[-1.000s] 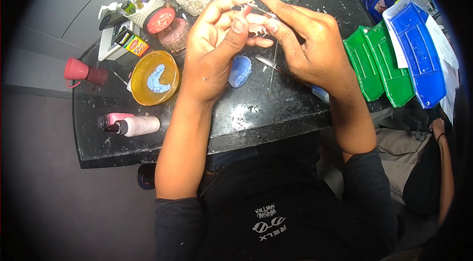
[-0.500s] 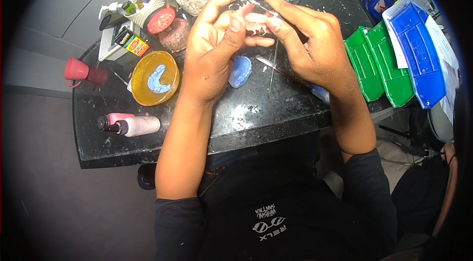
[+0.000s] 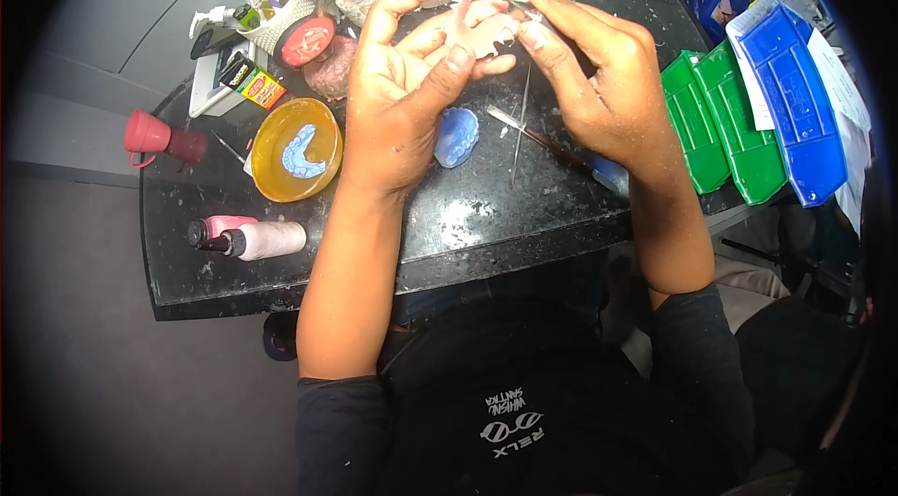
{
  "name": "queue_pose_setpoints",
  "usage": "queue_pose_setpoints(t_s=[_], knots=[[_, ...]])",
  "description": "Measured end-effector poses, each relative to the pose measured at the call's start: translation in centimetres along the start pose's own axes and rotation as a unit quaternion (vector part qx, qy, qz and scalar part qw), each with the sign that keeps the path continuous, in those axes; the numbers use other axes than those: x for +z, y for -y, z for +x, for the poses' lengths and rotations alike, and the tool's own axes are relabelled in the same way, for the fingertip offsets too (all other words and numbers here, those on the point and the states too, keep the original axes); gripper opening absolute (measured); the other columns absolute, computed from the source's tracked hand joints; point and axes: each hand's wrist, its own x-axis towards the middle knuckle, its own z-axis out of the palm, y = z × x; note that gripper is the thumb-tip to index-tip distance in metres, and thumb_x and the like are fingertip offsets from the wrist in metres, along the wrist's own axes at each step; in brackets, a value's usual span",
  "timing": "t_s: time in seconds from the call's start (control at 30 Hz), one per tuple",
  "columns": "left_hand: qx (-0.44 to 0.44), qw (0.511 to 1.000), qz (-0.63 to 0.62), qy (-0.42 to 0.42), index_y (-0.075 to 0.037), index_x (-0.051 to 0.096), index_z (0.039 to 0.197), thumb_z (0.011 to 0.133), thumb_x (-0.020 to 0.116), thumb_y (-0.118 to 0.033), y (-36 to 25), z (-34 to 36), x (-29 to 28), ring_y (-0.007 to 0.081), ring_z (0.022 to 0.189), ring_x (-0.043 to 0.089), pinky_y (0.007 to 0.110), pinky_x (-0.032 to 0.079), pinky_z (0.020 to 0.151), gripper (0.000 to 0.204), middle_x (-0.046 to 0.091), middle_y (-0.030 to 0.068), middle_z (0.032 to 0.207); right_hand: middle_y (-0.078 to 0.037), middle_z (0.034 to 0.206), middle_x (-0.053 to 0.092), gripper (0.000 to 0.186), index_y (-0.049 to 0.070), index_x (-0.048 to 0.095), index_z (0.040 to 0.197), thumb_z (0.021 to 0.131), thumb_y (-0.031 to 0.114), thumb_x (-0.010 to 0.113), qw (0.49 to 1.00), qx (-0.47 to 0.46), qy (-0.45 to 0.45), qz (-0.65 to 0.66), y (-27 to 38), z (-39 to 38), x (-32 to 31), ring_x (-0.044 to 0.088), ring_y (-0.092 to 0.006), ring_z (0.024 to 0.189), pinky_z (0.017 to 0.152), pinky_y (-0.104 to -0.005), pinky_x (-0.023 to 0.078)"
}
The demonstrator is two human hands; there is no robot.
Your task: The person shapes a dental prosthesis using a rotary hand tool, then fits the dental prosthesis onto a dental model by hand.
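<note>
a black stone worktop (image 3: 486,225) is seen below both hands. an amber bowl (image 3: 295,150) lies left of the left hand (image 3: 402,103), a blue dental cast (image 3: 456,136) just right of its wrist. a small pale piece (image 3: 482,33) is pinched between left hand and right hand (image 3: 599,89), above the cast.

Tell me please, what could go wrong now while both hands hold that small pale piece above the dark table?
1. The left hand and right hand pinch the small pale piece only with fingertips, so it might slip and fall onto the table.
2. Thin metal tools lie loose just under the hands; a lowered wrist could knock them off.
3. The blue dental cast lies right beside the left wrist and might get pushed.
</note>
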Motion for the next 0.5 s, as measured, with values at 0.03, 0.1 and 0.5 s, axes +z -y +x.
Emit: queue_pose_setpoints(t_s=[0.03,0.1,0.5], knots=[[0.0,1.0,0.001,0.0,0.001,0.034,0.144,0.098,0.062,-0.003,0.0,0.0,0.0,0.0357,0.121,0.062,0.05,0.055,0.1,0.055,0.056,0.0285,0.134,-0.024,0.106,0.073,0.035,-0.002,0.065,0.129,0.096,0.008,0.064,1.0,0.007,-0.003,0.006,0.0,0.0,-0.1,0.074,-0.0265,0.098,0.086,-0.0346,0.056],[0.01,0.999,-0.03,-0.01,-0.002,0.034,0.141,0.096,0.061,0.003,0.2,0.0,0.1,0.037,0.123,0.061,0.05,0.054,0.103,0.052,0.056,0.0305,0.133,-0.023,0.106,0.074,0.034,-0.002,0.066,0.128,0.095,0.007,0.065,1.0,0.005,-0.01,0.011,0.1,0.1,-0.2,0.074,-0.0247,0.097,0.086,-0.0338,0.056],[-0.018,0.998,-0.03,-0.049,-0.005,0.04,0.125,0.102,0.055,-0.003,0.5,-0.1,0.4,0.0349,0.117,0.064,0.049,0.056,0.101,0.028,0.056,0.0274,0.133,-0.01,0.095,0.075,0.023,-0.003,0.071,0.106,0.085,0.003,0.078,0.996,0.047,-0.037,0.059,0.0,0.0,0.6,0.071,-0.0143,0.089,0.082,-0.0276,0.055]])
